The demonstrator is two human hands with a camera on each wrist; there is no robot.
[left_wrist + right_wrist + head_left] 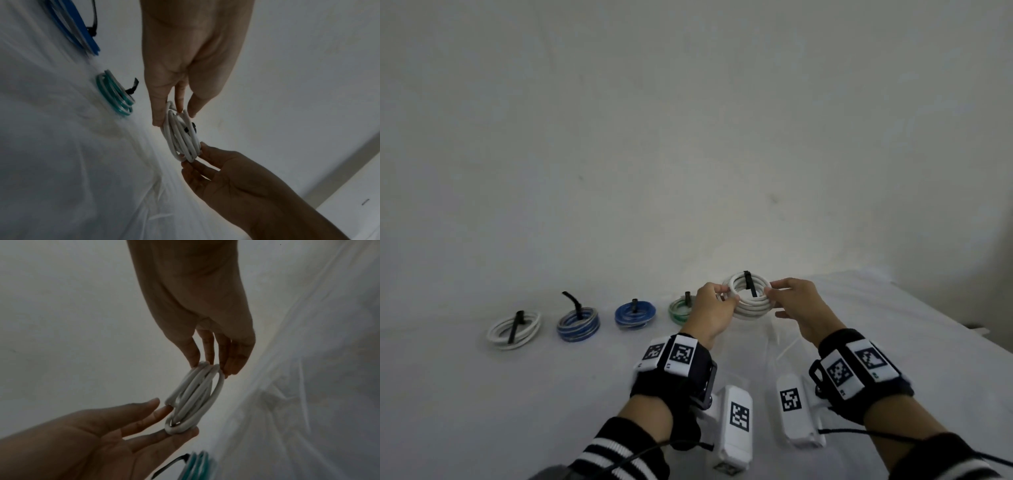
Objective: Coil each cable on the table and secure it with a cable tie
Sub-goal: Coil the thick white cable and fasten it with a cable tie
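Note:
A white cable coil [751,298] bound by a black cable tie [749,283] hangs just above the cloth-covered table [517,394]. My left hand [729,294] pinches its left rim and my right hand [770,291] pinches its right rim. In the left wrist view my left hand [174,116] pinches one end of the coil [183,138] between thumb and fingertips. In the right wrist view my right hand [209,368] does the same at the other end of the coil [195,399].
Tied coils lie in a row to the left: white [514,330], blue-grey [578,323], blue [635,315] and green [678,310], the green one right beside my left hand. A wall rises behind the table. The table's edge [945,329] runs along the right.

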